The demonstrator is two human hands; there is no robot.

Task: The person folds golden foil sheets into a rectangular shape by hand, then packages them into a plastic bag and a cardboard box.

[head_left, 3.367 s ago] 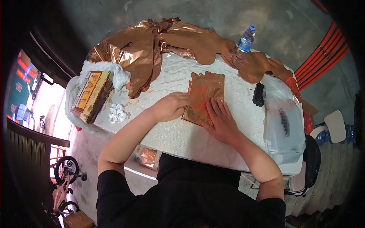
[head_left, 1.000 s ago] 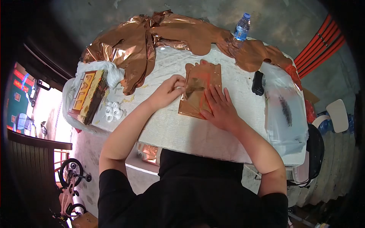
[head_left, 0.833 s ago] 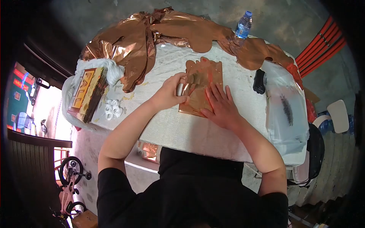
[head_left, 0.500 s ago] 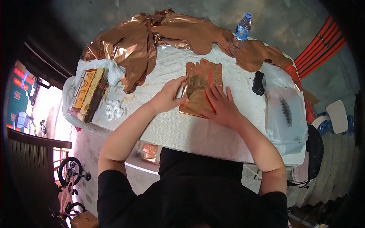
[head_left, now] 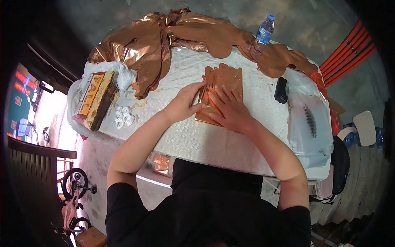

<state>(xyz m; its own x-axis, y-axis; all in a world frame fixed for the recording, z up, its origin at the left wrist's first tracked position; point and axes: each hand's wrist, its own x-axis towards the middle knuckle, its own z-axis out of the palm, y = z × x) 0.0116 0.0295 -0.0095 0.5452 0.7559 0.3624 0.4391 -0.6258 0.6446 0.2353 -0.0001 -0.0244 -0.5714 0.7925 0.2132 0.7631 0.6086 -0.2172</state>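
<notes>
Both hands press flat, fingers spread and gripping nothing, on the folded copper foil (head_left: pixel 224 88) (slippery stuff) — left hand (head_left: pixel 183 105) at its 9 o'clock edge, right hand (head_left: pixel 228 110) on top — so I judge uneven pressure could skew the crease or slide it across the worktop (head_left: pixel 197 140).

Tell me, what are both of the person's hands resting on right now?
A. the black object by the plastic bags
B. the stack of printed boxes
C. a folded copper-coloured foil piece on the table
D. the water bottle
C: the left hand and the right hand both press on the copper-coloured foil piece lying flat on the white table, far from the water bottle.
</notes>
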